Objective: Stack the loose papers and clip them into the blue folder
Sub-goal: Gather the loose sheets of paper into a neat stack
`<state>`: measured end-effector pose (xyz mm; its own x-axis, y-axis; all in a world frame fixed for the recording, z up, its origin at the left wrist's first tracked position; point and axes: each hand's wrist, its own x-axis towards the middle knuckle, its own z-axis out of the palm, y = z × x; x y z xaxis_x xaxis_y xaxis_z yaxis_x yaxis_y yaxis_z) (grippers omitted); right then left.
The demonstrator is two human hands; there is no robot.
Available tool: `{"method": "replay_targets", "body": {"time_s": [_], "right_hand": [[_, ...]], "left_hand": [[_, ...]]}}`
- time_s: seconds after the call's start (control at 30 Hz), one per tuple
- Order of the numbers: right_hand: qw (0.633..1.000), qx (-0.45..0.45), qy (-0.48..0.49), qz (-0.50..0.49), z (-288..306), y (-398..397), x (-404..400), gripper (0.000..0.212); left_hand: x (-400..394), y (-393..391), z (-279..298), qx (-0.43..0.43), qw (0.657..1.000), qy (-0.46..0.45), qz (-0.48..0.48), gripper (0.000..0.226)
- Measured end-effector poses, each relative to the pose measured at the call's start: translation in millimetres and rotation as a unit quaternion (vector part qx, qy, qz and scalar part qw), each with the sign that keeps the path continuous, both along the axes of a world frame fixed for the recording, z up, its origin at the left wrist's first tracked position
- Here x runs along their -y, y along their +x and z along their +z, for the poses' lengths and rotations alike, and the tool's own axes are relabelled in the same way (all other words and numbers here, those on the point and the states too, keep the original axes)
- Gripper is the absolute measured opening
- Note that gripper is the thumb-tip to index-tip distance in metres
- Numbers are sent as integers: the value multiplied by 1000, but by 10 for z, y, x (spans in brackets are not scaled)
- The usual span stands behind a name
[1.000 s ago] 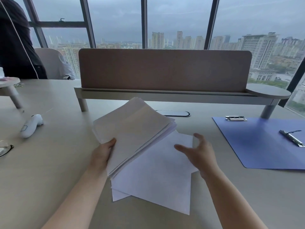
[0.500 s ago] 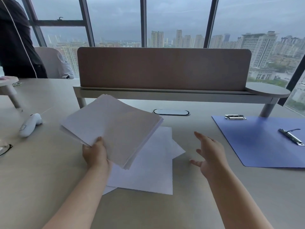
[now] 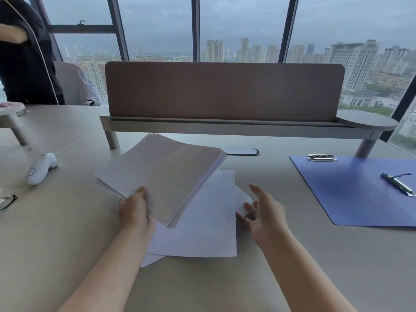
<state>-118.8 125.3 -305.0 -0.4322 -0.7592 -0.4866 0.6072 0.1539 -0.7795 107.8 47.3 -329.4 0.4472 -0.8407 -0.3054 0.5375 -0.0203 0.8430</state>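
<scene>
Just in front of the brown desk divider panel (image 3: 225, 91), which serves as the landmark for everything else, the left hand (image 3: 135, 210) grips a thick stack of white paper sheets (image 3: 162, 176) by its near corner, thumb on top and fingers hidden beneath. The stack is lifted off the pale beige desk top (image 3: 56, 233) and tilted, its far edge pointing toward the divider's left leg.

Under that stack, farther from the divider, a few loose white sheets (image 3: 202, 233) lie flat and fanned unevenly on the desk. The right hand (image 3: 265, 215) holds nothing: its fingers are spread and relaxed, the fingertips at the right edge of the loose sheets, where one corner is lifted slightly. Whether they actually touch the paper I cannot tell.

Below the divider's right end the open blue plastic folder (image 3: 351, 192) lies flat on the desk, well apart from the papers. A silver metal spring clip (image 3: 322, 157) sits at the folder's edge nearest the divider, and a second long metal clamp (image 3: 398, 184) lies on its right part.

Out beyond the divider's left end a white plastic handheld controller (image 3: 40, 168) rests on the desk, with a pair of dark-rimmed glasses (image 3: 6, 199) nearer the camera. A person in dark clothing (image 3: 24, 59) stands past that left end, by the window.
</scene>
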Motion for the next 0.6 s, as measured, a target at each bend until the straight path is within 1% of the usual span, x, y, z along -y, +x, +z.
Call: {"method": "replay_targets", "body": {"time_s": [0.07,0.13,0.2,0.27,0.3,0.37,0.4,0.43,0.5,0.53,0.6], "right_hand": [[999,-9,8,52,-40,12,-17,17],[990,-29,17,134,-71,61,-51,15],[971,-113,27,211,-125,102,-77,16],[938,-232,32,255,-163,133,-74,20],[922,-282,29,262,-162,136,-72,24],[909,-327,14,256,-147,103,-75,28],[914,-321,-1,249,-141,64,-79,30],[924,-294,-21,242,-123,20,-91,32],[946,-209,-66,237,-71,-81,-126,34],[950,-178,-84,241,-25,-118,-149,31],[953,-150,-100,243,13,-173,-151,24]], "left_hand": [[17,-1,-4,-1,1000,4,-9,40],[17,-16,-7,1,1000,4,-27,38],[2,-17,-15,-12,997,-5,-75,27],[-41,4,21,-10,989,-8,-145,15],[-38,35,34,9,984,-9,-176,15],[-19,120,74,61,972,-5,-229,22],[-1,164,92,85,964,-4,-252,27],[15,207,103,94,957,-10,-273,29],[27,246,133,104,949,-28,-298,31],[33,253,138,119,946,-39,-297,34],[33,247,149,168,941,-63,-286,42]]}}
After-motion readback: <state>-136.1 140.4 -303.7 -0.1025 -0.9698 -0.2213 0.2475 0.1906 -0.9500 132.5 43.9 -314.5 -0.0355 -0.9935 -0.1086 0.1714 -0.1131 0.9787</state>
